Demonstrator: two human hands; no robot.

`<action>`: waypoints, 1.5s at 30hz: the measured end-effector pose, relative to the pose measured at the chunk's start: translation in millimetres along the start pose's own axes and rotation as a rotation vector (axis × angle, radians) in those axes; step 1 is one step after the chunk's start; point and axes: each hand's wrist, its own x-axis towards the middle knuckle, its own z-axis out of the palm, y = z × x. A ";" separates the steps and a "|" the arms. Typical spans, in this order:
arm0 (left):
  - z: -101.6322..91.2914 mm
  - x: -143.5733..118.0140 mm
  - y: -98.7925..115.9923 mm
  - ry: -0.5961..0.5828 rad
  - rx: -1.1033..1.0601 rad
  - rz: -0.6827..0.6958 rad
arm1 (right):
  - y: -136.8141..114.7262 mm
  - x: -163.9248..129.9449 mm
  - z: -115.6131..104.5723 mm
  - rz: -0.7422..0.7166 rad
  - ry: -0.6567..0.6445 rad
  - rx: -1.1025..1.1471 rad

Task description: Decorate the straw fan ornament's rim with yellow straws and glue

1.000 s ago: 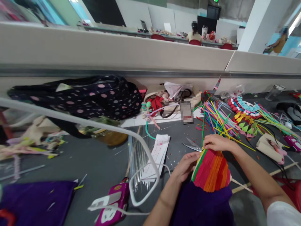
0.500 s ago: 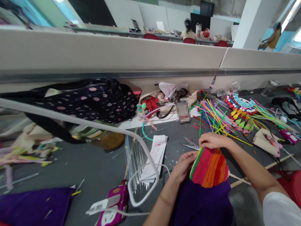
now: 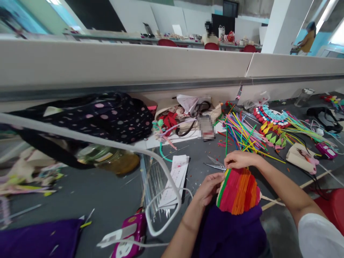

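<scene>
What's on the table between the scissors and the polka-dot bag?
In the head view, a folded white paper strip lies between the scissors and the polka-dot bag, with a green curved stem above it.

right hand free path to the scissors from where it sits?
Probably yes. The right hand rests on the top edge of the striped woven piece, and the scissors lie on bare table just to its left, with nothing between them. It would have to let go first.
</scene>
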 end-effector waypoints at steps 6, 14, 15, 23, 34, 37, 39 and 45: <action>-0.6 1.8 -2.9 0.101 0.044 0.005 | 0.6 2.2 1.1 -0.010 -0.009 0.038; 3.1 -3.5 -6.1 0.202 0.070 0.066 | 5.9 -6.0 -8.0 0.055 0.043 0.062; 3.8 -5.0 -5.8 0.211 0.072 0.069 | 6.4 -8.1 -8.3 0.067 0.056 0.056; 3.3 -7.9 -7.5 0.248 0.063 0.073 | 3.6 -28.2 0.4 0.182 0.192 0.018; 3.5 -10.7 -7.3 0.276 0.049 0.103 | 10.4 -62.2 25.7 0.355 0.372 0.137; 4.6 -12.1 -6.4 0.275 0.044 0.103 | 13.3 -68.3 34.5 0.364 0.381 0.189; 5.1 -12.5 -6.6 0.278 0.042 0.098 | 14.4 -71.2 38.6 0.367 0.386 0.221; 4.6 -11.5 -7.6 0.279 0.036 0.085 | 11.5 -73.3 39.2 0.392 0.448 0.243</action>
